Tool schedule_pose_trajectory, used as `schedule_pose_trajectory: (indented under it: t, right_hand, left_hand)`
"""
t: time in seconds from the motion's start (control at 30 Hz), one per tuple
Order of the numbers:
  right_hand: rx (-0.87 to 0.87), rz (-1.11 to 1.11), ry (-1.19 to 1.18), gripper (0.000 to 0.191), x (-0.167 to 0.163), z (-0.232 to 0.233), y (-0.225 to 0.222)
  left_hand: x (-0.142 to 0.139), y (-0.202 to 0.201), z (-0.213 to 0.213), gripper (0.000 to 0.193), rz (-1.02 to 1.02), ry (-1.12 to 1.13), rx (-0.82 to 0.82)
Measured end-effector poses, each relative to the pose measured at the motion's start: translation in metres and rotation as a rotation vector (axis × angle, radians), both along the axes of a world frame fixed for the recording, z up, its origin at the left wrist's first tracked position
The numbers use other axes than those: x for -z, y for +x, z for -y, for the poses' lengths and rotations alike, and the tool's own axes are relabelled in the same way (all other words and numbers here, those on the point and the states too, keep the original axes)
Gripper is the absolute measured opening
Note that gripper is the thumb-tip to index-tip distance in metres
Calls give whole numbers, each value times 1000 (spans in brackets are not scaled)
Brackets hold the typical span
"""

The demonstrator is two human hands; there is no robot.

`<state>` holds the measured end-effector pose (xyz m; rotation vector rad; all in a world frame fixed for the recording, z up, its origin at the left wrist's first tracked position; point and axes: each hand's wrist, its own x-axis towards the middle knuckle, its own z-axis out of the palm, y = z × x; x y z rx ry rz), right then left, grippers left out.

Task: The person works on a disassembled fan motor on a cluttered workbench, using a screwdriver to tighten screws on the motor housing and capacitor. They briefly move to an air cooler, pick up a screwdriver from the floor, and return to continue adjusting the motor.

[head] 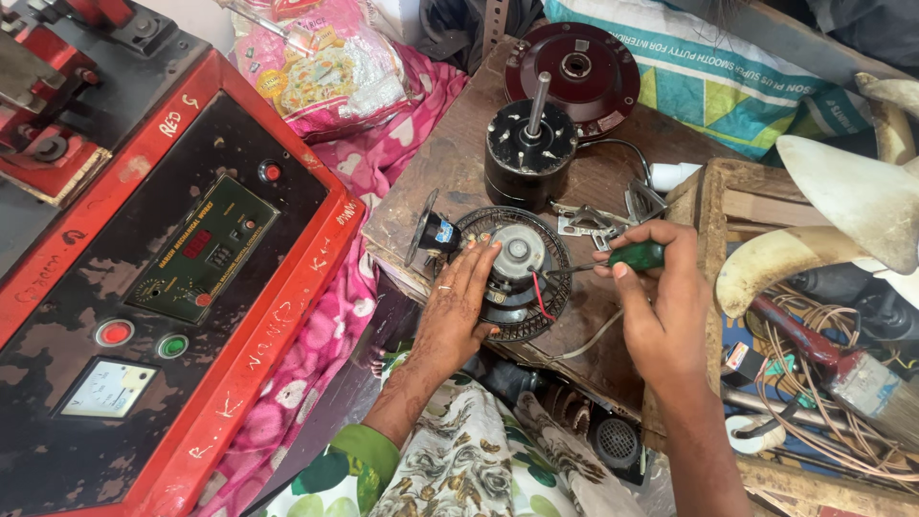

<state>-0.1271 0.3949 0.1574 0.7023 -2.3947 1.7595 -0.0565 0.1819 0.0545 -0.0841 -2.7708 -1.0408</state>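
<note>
Steadying the fan motor open-palmed, left hand; right hand grips a green-handled screwdriver beside another black motor

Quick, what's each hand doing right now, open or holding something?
Left hand: open, fingers flat on the round black slotted motor housing.
Right hand: closed around a green-handled screwdriver.

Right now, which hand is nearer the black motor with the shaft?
Left. The left hand lies on the fan grille just below the black motor; the right hand holds a screwdriver, lower right.
</note>
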Motion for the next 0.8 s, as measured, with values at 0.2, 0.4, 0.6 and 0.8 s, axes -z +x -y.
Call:
schedule_pose_trajectory:
  t: [0.2,0.4,0.6,0.8]
  right_hand:
    - [-73,25,81,20,-10,2,-6]
    - [1,-109,271,19,-23,14,-18]
    - [20,58,161,15,-17,23,-10]
    - [-72,49,-282,33,4,34,-21]
  left_hand:
    - [0,0,0,119,1,-12,1]
    - [-3,-1,-2,119,1,-5,-1]
    - [-4,0,0,119,0,-20,-15]
    - [7,-11,-19,139,57,-35,-99]
